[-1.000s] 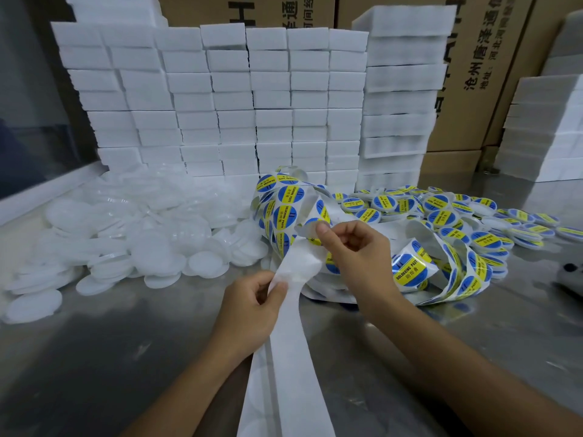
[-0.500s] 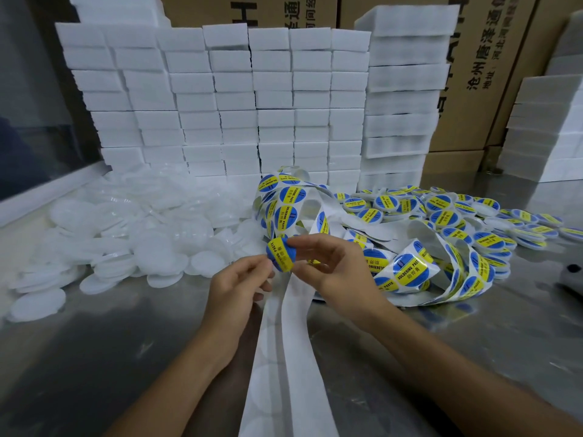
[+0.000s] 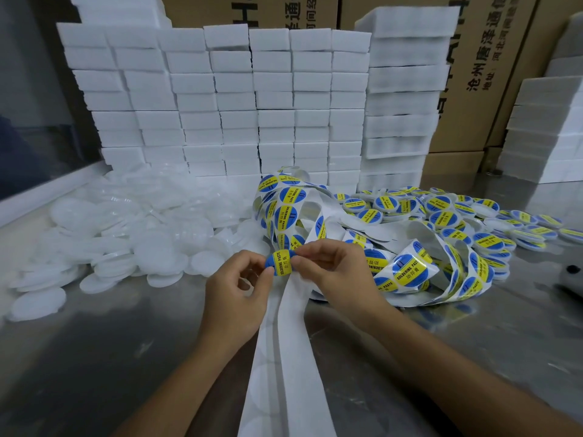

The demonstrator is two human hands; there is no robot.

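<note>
A round blue and yellow "soldering paste" sticker is held between both hands above the table. My left hand pinches its left edge and my right hand pinches its right edge. Below them the white backing strip runs down toward me with its stickers gone. The strip still carrying stickers loops in a tangle behind and to the right of my right hand. A pile of plain white round lids lies to the left. Lids with stickers on them lie heaped to the right.
Stacks of white foam blocks form a wall at the back of the steel table, with more stacks at the far right. Brown cardboard cartons stand behind them. A dark object sits at the right edge.
My right hand peeled a sticker off the strip and brought it down. My left hand let go of the backing strip and took the sticker's other edge.
</note>
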